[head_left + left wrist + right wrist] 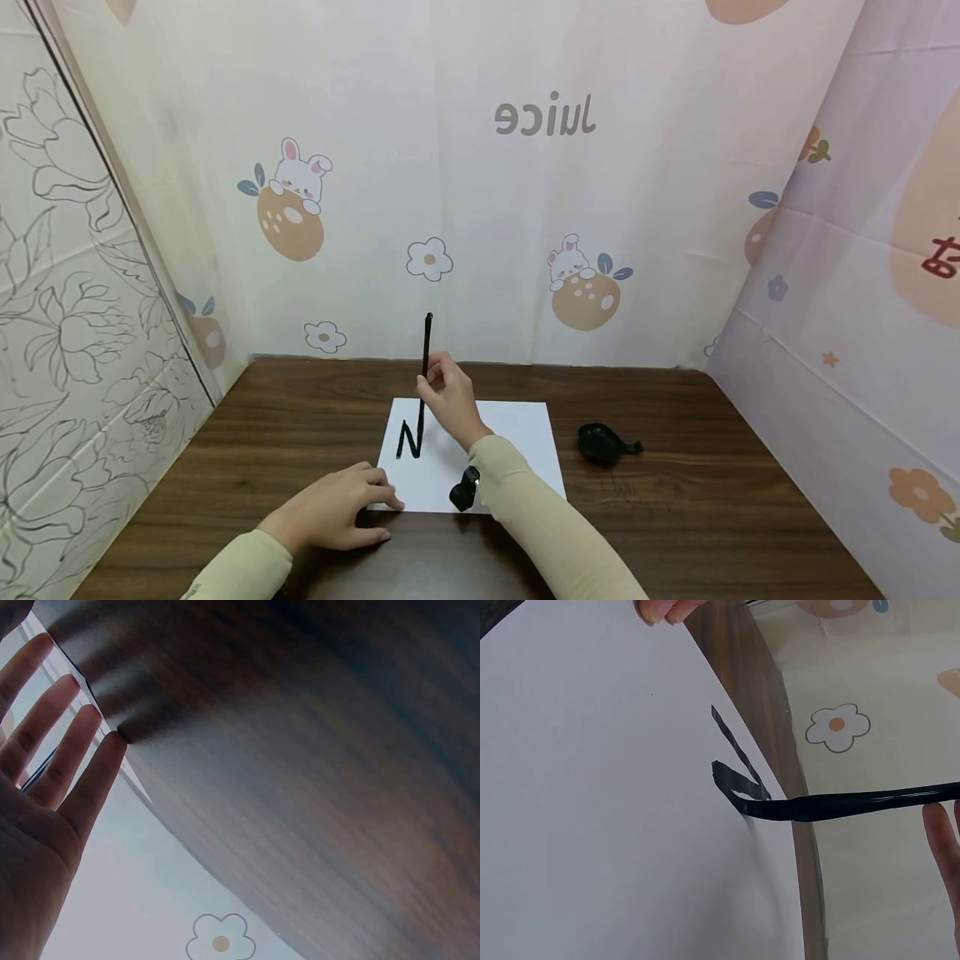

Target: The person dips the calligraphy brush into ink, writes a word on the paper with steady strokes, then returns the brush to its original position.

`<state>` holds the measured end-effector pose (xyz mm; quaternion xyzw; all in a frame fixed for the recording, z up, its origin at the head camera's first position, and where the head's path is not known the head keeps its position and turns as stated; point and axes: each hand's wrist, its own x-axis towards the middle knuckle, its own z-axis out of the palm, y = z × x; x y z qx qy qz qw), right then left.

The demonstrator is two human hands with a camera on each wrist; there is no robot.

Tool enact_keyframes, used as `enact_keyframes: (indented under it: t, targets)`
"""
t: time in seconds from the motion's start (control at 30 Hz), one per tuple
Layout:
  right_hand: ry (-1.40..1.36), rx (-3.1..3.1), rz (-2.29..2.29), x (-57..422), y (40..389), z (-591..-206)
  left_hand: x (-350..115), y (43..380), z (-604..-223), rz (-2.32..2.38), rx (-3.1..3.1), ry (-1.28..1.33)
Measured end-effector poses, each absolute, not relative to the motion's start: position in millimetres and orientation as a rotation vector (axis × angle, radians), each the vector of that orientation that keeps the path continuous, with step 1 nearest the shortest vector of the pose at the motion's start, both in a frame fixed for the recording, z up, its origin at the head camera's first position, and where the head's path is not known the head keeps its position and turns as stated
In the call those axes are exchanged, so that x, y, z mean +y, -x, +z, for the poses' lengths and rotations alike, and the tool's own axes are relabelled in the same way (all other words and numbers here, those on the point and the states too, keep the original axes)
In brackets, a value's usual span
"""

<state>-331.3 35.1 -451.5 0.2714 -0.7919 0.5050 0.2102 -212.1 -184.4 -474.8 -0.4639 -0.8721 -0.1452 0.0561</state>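
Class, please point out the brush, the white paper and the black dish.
Brush (855, 805): right wrist view, on its dark shaft.
White paper (521, 433): head view, on its bare right side.
Black dish (598, 443): head view, on its bowl.

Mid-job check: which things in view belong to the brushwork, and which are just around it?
Brushwork:
- brush, held by the right hand
- paper with black strokes, the left hand at its near-left corner
- black dish, probably for ink; contents unclear

Just around it:
- wooden table
- printed curtain
- wrist camera
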Motion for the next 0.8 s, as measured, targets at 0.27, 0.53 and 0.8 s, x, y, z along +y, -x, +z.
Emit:
enact_keyframes:
  t: [0.27,0.53,0.8]
  targets:
    - [-0.744,-2.206,1.388,36.0,333.6,-452.0,-183.7,211.0,-474.3,-0.433,-2.636,1.4]
    - [-0.743,-2.182,1.354,35.1,335.4,-453.2,-184.4,211.4,-474.8,-0.425,-2.641,1.405]
    - [-0.727,-2.177,1.34,34.7,338.7,-454.6,-185.3,213.1,-478.2,-0.424,-2.648,1.405]
